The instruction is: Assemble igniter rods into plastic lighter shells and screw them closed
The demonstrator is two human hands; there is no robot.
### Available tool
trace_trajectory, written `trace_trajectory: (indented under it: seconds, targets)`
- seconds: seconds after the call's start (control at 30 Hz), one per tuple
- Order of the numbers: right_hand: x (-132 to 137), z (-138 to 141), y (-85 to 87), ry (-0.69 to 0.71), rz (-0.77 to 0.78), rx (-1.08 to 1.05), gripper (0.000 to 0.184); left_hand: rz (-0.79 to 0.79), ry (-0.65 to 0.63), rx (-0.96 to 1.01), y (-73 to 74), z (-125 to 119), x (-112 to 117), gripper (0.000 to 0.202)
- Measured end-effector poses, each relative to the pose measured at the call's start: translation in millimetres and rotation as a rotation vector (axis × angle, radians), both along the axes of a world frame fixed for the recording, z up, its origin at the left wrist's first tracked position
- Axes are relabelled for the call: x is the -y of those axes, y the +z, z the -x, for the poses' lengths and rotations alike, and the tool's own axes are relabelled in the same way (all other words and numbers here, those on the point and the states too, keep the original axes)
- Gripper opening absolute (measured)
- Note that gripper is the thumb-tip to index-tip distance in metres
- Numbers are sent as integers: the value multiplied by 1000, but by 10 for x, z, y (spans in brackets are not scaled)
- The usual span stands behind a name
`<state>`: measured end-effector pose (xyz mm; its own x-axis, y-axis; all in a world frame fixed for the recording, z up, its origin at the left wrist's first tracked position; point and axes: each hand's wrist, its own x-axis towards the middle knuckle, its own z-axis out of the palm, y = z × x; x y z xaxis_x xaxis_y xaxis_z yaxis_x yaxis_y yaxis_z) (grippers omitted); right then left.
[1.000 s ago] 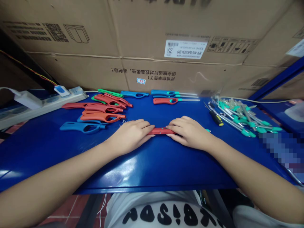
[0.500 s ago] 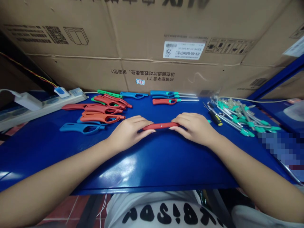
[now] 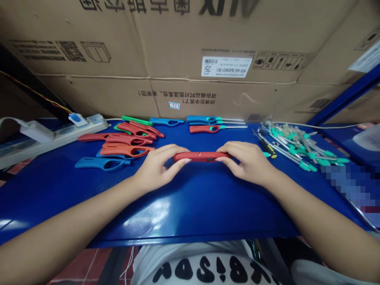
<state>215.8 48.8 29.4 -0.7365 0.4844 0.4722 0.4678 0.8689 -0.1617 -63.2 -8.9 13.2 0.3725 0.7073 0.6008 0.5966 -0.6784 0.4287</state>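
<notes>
Both hands grip one red lighter body [image 3: 199,156], held level just above the blue table [image 3: 190,206]. My left hand [image 3: 158,168] pinches its left end between thumb and fingers. My right hand [image 3: 247,160] closes over its right end, where a bit of green tip shows past the fingers. The middle of the red body is bare between the two hands.
Red, blue and green lighter shells [image 3: 118,144] lie piled at the left. Finished lighters [image 3: 208,123] lie at the back. A screwdriver [image 3: 265,146] and a heap of green-tipped metal tubes [image 3: 299,148] lie at the right. A white power strip [image 3: 56,132] sits far left, cardboard boxes [image 3: 190,59] behind.
Both hands have lifted the red lighter body off the table and turned it a little; earlier they pressed it flat against the surface.
</notes>
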Motion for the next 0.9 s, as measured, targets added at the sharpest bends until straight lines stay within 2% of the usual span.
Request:
trace_trajectory:
  seconds: [0.07,0.2,0.3,0.4,0.6,0.73,0.9]
  targets:
    - [39,32,3,-14,25,8,23,1,-14,-26,1,0,14,24]
    - [88,84,-41,-25,182,64,29,-48,-107,-218,7,32,22,39]
    - [99,96,-71,-2,271,108,35,-145,-81,-302,14,48,27,32]
    - [119,114,-69,79,322,80,32,-192,-76,-328,12,32,44,29]
    - [203,192,-106,201,213,37,28,-115,-97,-305,12,-41,111,30]
    - [241,207,-132,196,120,-58,25,-96,-87,-310,32,-76,149,32]
    - [227,216,-79,117,155,-6,25,-162,-56,-355,39,-20,96,31]
